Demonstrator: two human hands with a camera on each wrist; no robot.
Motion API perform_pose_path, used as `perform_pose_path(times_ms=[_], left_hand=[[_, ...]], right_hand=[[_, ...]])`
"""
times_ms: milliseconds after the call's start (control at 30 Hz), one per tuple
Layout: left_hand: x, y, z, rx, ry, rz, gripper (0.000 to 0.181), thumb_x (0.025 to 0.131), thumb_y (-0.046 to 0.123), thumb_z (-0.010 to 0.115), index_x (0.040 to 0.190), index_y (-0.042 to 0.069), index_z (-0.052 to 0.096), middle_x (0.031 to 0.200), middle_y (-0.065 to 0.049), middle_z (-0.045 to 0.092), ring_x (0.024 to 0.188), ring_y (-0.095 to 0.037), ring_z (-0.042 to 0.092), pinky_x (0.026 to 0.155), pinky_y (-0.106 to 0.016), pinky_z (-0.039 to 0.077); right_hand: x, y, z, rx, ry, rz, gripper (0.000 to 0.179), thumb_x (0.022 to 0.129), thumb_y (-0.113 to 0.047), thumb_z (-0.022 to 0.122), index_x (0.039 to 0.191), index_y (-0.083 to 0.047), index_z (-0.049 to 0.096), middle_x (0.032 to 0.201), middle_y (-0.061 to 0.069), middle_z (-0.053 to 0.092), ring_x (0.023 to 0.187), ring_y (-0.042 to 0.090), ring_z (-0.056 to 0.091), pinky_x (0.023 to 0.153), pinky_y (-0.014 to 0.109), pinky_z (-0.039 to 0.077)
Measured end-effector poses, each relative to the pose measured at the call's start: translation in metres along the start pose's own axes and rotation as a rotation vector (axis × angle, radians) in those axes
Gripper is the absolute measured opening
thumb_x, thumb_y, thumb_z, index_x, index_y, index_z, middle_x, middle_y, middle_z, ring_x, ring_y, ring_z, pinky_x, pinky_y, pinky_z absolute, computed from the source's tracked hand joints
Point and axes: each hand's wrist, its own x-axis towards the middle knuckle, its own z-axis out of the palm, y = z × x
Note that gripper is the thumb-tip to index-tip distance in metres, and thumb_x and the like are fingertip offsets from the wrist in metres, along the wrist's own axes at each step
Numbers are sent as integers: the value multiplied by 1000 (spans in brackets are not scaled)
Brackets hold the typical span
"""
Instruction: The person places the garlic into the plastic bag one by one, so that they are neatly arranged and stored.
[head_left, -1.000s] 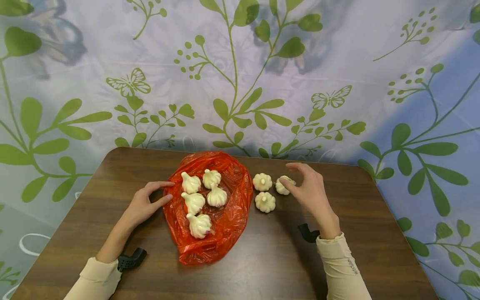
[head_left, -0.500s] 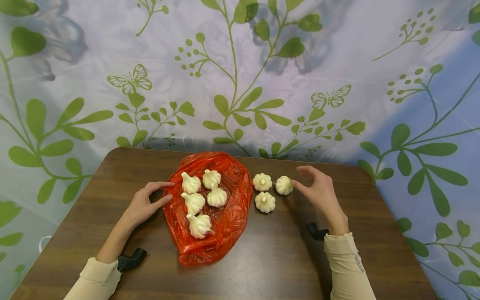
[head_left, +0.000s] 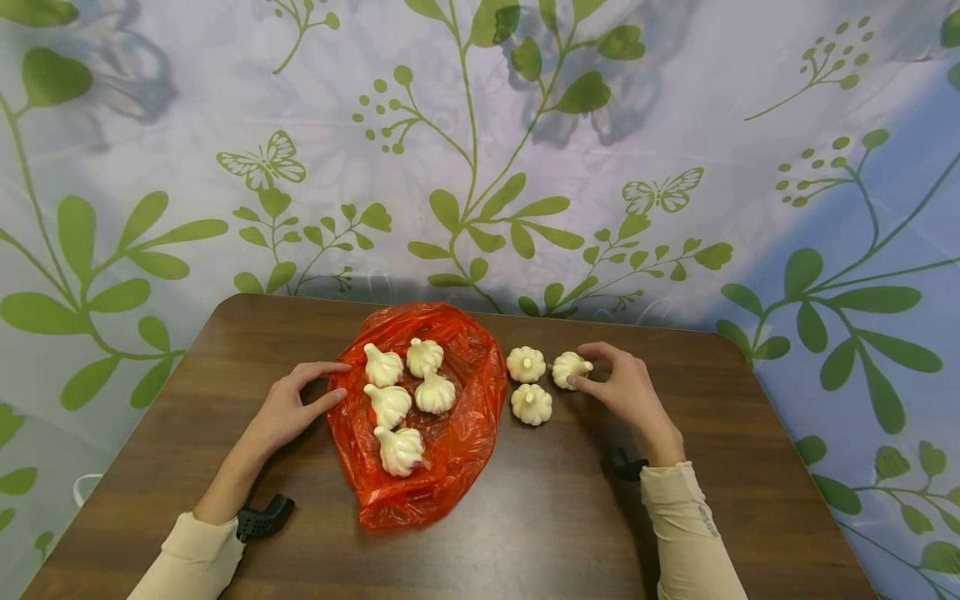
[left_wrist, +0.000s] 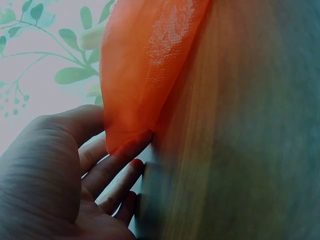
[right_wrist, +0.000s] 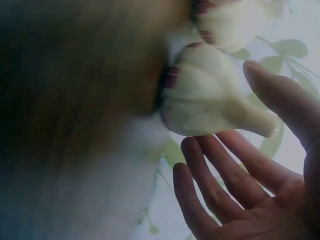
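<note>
In the head view, a red plastic bag (head_left: pixel 465 433) lies spread on the table with several garlic bulbs (head_left: pixel 401 452) on it. My left hand (head_left: pixel 288 408) rests at the bag's left edge, thumb and index finger spread apart. Its fingertips touch the film in the left wrist view, some showing through it. Right of the bag sit three more bulbs. My right hand (head_left: pixel 626 387) surrounds the rightmost garlic bulb (head_left: pixel 572 370), thumb in front and fingers behind. The right wrist view shows a gap between the thumb and this bulb (right_wrist: pixel 200 95), while fingertips lie close beneath it.
Two other garlic bulbs, one farther back (head_left: pixel 526 364) and one nearer (head_left: pixel 531 404), stand between the bag and my right hand. The brown wooden table (head_left: pixel 555 517) ends at a wall covering (head_left: pixel 480 167) printed with green leaves. Black wrist devices (head_left: pixel 265 517) sit below both hands.
My right hand drew slightly away to the right from the rightmost bulb, then came back around it. That bulb's stem now points right toward the hand. The left hand and the bag stay put.
</note>
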Motion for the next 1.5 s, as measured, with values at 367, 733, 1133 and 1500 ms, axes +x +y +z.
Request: perform_pose_path(times_ms=[367, 733, 1133, 1500], left_hand=[[1, 3, 0, -5, -6, -5, 36, 97, 24, 79, 132, 22, 72, 138, -9, 67, 133, -32, 55, 111, -59, 37], [1, 5, -2, 1, -6, -8, 36, 97, 25, 78, 133, 22, 72, 137, -8, 68, 134, -32, 55, 111, -57, 37], [0, 5, -2, -5, -12, 4, 37, 98, 24, 78, 133, 19, 72, 138, -11, 67, 132, -35, 55, 110, -61, 37], [-1, 6, -2, -11, -14, -10, 36, 98, 24, 78, 133, 20, 72, 138, -10, 67, 135, -35, 54, 112, -61, 36]], right_hand=[[4, 15, 10, 14, -64, 7, 68, 85, -24, 91, 145, -11, 61, 142, 19, 65, 119, 41, 69, 96, 58, 55], [6, 15, 12, 2, -69, 4, 66, 85, -15, 90, 144, -9, 61, 141, 18, 66, 117, 41, 70, 100, 58, 53], [4, 11, 7, -46, -10, -13, 64, 87, -24, 89, 143, -9, 62, 140, 21, 66, 116, 43, 70, 95, 60, 55], [4, -1, 0, -2, 24, -27, 63, 90, -26, 86, 143, -6, 60, 134, 25, 67, 113, 46, 72, 94, 61, 57]])
